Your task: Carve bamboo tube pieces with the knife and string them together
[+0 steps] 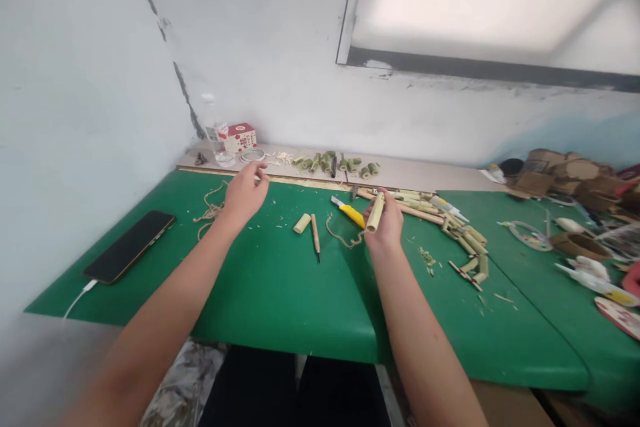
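My right hand (389,221) grips a short peeled bamboo tube (375,212), tilted with its open end toward me. A thin twine (345,241) trails from the tube's lower end onto the table. My left hand (246,192) hovers near the table's back edge with fingers loosely bent and apart, and I see nothing in it. Beside its wrist lies a loose coil of twine (213,211). Between my hands are a loose bamboo piece (302,223) and a wooden-handled carving tool (315,237). A yellow utility knife (352,215) rests just left of my right hand.
A phone (131,245) on a cable lies at left. Behind stand a plastic bottle (220,140) and a red-and-white box (242,138). Cut green bamboo pieces (327,161) line the back board. A hammer (356,192) and linked bamboo segments (477,247) lie right; clutter fills the far right.
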Motion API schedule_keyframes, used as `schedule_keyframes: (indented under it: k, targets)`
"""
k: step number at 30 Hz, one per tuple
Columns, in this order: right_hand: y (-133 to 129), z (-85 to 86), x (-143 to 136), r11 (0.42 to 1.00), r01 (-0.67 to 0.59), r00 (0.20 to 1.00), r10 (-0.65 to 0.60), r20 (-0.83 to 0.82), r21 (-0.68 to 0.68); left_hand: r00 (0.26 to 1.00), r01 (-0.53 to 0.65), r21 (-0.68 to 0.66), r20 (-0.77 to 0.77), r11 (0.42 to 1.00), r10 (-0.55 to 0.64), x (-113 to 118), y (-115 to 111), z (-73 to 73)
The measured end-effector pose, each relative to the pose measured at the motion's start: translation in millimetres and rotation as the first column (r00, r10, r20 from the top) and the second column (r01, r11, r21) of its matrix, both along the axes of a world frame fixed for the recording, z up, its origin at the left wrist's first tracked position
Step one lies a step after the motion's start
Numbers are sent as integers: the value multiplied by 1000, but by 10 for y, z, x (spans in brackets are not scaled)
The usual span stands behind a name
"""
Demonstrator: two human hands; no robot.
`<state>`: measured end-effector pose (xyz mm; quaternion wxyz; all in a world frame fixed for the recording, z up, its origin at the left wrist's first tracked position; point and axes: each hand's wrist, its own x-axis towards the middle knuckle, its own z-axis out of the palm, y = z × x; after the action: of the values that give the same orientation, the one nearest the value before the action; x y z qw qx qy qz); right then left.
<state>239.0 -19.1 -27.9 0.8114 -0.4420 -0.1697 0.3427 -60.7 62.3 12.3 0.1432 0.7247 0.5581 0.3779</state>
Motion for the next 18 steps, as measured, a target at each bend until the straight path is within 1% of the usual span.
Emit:
schedule_keyframes:
  k: [2, 4, 6, 8, 11, 13, 15, 18]
  targets:
    - [-39, 55, -90, 999, -47, 999, 48, -7, 17, 983, 71, 31, -172, 997, -65, 128, 192, 33]
    - [-78, 103, -181, 994, -107, 994, 107, 24, 3, 939, 128, 28, -324, 991, -112, 233, 447, 21]
    - [-106, 124, -267, 988, -151, 987, 152, 50, -24, 878, 148, 24, -463, 989, -120, 289, 728, -32]
    - [-117, 110, -337, 979, -190, 979, 194, 64, -72, 810, 157, 7, -574, 988, -124, 299, 997, -108]
    - [-100, 44, -397, 972, -209, 975, 215, 55, -105, 786, 163, 1, -605, 987, -129, 281, 1321, -221]
    - [-79, 7, -405, 969, -226, 972, 232, 46, -99, 770, 176, -12, -621, 984, -145, 276, 1473, -277]
    - [-67, 1, -394, 963, -259, 966, 260, 7, -81, 755, 195, -27, -634, 980, -168, 280, 1575, -312]
    - [-80, 59, -351, 939, -344, 936, 341, -83, -23, 748, 212, -39, -636, 976, -188, 294, 1656, -327]
